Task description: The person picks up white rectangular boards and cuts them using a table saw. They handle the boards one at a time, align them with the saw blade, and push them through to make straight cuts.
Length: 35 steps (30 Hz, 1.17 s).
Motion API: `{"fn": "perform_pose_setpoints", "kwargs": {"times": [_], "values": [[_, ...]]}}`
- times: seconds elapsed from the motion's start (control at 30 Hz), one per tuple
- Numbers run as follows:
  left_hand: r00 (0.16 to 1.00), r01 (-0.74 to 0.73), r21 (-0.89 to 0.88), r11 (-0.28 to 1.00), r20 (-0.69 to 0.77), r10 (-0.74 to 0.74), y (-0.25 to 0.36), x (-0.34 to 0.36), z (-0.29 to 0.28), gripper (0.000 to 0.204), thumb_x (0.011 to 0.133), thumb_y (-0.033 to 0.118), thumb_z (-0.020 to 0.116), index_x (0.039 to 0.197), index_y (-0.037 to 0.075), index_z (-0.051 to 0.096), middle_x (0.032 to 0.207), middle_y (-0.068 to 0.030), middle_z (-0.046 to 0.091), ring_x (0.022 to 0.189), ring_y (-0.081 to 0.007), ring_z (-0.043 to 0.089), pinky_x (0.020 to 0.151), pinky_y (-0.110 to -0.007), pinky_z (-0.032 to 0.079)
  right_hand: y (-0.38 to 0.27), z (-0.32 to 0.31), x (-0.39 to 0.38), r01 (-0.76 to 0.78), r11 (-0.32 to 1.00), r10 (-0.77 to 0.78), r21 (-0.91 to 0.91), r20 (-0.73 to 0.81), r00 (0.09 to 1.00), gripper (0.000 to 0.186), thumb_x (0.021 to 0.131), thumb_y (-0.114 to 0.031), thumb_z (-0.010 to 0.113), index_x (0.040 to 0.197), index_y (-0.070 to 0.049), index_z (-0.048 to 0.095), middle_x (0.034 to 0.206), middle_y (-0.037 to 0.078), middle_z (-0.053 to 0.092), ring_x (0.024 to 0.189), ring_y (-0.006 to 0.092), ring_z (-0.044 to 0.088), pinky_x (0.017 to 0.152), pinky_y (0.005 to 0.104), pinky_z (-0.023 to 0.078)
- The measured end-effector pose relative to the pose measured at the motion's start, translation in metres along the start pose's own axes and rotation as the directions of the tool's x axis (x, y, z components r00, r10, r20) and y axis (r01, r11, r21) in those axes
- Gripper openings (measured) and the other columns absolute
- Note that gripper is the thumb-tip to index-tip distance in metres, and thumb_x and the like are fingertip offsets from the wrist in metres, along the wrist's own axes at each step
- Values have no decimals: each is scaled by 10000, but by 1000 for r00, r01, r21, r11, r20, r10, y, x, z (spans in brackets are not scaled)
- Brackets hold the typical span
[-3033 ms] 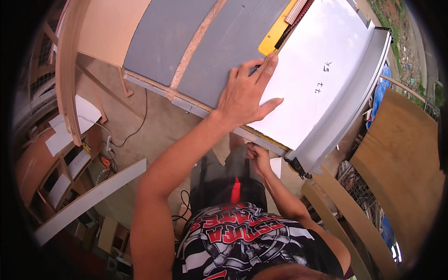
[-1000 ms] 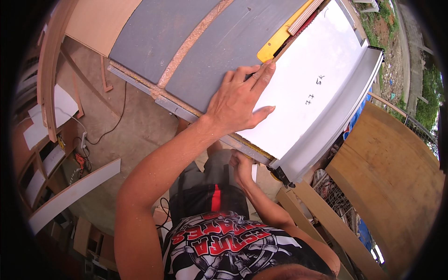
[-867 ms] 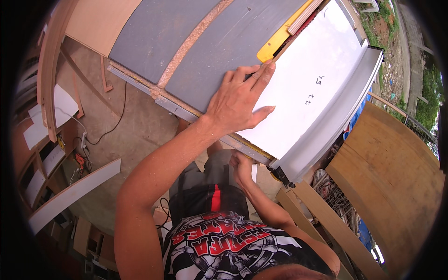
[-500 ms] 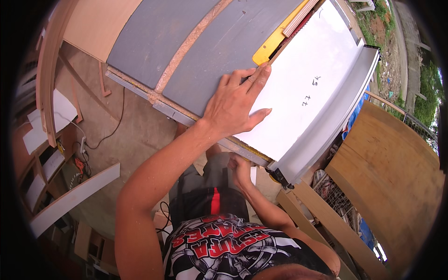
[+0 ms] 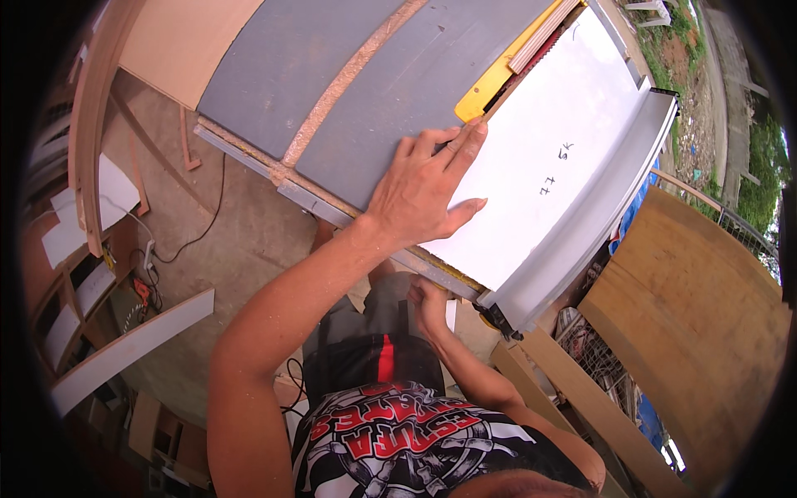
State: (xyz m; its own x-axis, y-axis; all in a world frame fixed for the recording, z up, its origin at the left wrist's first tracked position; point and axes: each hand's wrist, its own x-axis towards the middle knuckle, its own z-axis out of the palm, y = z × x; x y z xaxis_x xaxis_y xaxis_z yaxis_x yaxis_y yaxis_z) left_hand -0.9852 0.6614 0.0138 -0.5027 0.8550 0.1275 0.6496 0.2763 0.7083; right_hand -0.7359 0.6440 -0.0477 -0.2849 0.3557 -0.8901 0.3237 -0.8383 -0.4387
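My left hand (image 5: 426, 178) lies with its fingers stretched out over the near left edge of a white board (image 5: 519, 191). The thumb points right across the board, and the fingertips reach the front end of a yellow plate (image 5: 473, 101). Underneath is a table saw with a grey top (image 5: 365, 108). The board's right side runs along a grey metal fence (image 5: 594, 220). Below the saw's front edge, my right hand (image 5: 427, 300) is closed, close to my legs; whatever its fingers hold is hidden.
A wooden strip (image 5: 531, 50) stands beside the red slot (image 5: 544, 54) past the yellow plate. A sawdust-filled groove (image 5: 349, 79) crosses the top. To the right leans a large brown panel (image 5: 689, 307). Planks, a white-faced board (image 5: 137, 349) and cables (image 5: 199, 241) occupy the left floor.
The view has shifted slightly. Both hands keep their places, the left on the board and the right below the front edge.
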Motion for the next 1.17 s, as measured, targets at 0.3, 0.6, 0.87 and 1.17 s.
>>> {"fn": "perform_pose_setpoints", "kwargs": {"times": [0.3, 0.6, 0.87, 1.17], "values": [[1000, 14, -28, 1000, 9, -13, -1, -1, 2, 953, 841, 346, 724, 1562, 16, 194, 1505, -197, 433, 1256, -354, 444, 998, -454, 384, 4, -3, 2, 29, 1000, -29, 12, 24, 999, 152, 788, 8, 541, 912, -78, 532, 715, -16, 455, 550, 85, 347, 525, 264, 284], [999, -32, 6, 999, -3, 32, -1, -1, 3, 991, 842, 342, 715, 1554, -38, 140, 1486, -233, 432, 1219, -353, 456, 991, -454, 380, 9, -6, 4, 71, 997, -73, 36, 49, 996, 182, 784, -6, 537, 944, -95, 535, 740, -17, 459, 597, 98, 358, 572, 278, 303], [999, -32, 18, 999, 36, 32, -2, 1, 0, 986, 854, 351, 706, 1548, -56, 135, 1448, -241, 467, 1246, -356, 435, 1006, -465, 374, 10, -19, 6, 46, 998, -52, 47, 133, 990, 181, 883, -100, 653, 1046, -80, 576, 868, 0, 538, 733, 108, 457, 659, 301, 394], [999, -29, -8, 1000, 27, 29, 2, 5, -2, 960, 831, 371, 731, 1541, -23, 220, 1346, -279, 526, 1254, -356, 400, 1025, -465, 337, 18, -165, 47, 160, 675, -16, -720, 203, 979, 537, 937, -274, 690, 1379, -84, 453, 1241, 67, 572, 1110, 240, 556, 995, 393, 451]]}}
